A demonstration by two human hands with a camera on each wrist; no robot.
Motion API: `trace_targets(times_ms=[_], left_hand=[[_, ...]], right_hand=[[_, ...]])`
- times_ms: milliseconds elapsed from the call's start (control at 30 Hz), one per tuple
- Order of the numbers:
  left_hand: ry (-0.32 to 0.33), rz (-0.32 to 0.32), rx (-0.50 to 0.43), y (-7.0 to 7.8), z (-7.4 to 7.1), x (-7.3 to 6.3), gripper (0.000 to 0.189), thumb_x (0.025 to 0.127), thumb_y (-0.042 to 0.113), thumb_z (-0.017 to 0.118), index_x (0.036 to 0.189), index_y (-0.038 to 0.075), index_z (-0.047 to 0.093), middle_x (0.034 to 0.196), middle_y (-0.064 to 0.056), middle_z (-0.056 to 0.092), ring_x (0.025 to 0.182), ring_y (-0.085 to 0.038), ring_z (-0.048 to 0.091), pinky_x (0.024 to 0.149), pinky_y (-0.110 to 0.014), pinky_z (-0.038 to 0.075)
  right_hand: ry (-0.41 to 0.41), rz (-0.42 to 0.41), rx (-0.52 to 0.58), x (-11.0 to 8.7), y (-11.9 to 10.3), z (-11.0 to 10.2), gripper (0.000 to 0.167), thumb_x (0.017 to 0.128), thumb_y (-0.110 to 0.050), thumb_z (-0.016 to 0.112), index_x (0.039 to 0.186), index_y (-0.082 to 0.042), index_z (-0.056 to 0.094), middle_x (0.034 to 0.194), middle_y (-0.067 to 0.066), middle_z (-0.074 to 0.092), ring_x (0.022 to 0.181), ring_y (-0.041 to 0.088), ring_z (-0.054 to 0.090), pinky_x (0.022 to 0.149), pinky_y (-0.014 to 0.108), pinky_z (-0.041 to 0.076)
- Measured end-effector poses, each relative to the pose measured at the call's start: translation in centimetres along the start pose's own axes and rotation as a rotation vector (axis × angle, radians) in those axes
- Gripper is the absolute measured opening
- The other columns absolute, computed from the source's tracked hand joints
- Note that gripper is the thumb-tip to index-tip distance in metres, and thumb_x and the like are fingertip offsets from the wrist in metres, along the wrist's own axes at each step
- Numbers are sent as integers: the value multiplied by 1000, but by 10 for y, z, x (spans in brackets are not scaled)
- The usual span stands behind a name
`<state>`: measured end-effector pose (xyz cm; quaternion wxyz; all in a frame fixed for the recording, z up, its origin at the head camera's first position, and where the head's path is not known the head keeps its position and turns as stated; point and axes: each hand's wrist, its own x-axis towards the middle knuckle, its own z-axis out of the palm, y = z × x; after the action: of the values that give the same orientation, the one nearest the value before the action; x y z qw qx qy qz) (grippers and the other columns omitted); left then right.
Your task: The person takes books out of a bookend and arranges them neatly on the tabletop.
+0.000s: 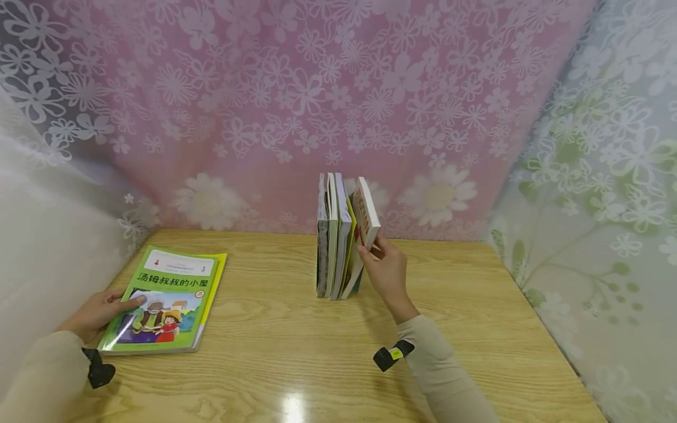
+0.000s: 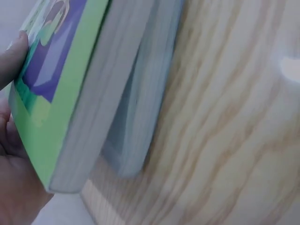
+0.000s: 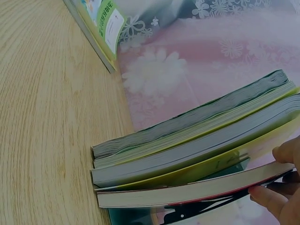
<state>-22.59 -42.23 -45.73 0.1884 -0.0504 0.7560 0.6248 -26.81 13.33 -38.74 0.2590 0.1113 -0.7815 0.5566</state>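
Note:
At the table's left side my left hand (image 1: 95, 314) grips the left edge of a green picture-covered book (image 1: 177, 267), thumb on the cover. Under it lies a second book (image 1: 215, 288) with a yellow edge; in the left wrist view a gap shows between the green book (image 2: 61, 117) and the lower book (image 2: 145, 103). My right hand (image 1: 388, 273) pinches a white book (image 1: 370, 205) with red lettering, between thumb and fingers. That book leans at the right end of a row of upright books (image 1: 330, 247). A teal cover (image 3: 131, 215) shows beside it in the right wrist view.
The wooden table (image 1: 264, 329) extends between the two groups of books. A pink floral curtain (image 1: 296, 117) hangs close behind the upright row. Another pale floral curtain (image 1: 597, 235) borders the right side, and white cloth (image 1: 53, 223) the left.

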Motion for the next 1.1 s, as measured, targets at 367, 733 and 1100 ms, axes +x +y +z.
trace_targets(times_ms=[367,733,1100], left_hand=[[206,-34,359,-2,10,18,81,93,44,60,138,-17,32,88,-10,69,69,-19,66,61,-36,56],[450,34,626,5,34,8,81,96,47,53,133,-23,35,133,-45,34,116,-57,41,90,-61,41],[531,-30,568,6,40,4,73,96,43,53,131,-21,40,126,-40,47,94,-38,54,70,-37,44]], right_hand=[[36,-6,-84,-3,-3,0,25,86,1,67,110,10,66,109,29,65,94,38,67,74,35,56],[41,-23,-143,-13,-6,-2,27,86,1,66,111,10,66,107,28,66,93,37,68,73,36,57],[16,-69,-111,-27,-12,-12,26,85,4,67,110,11,66,104,29,67,89,37,69,72,35,57]])
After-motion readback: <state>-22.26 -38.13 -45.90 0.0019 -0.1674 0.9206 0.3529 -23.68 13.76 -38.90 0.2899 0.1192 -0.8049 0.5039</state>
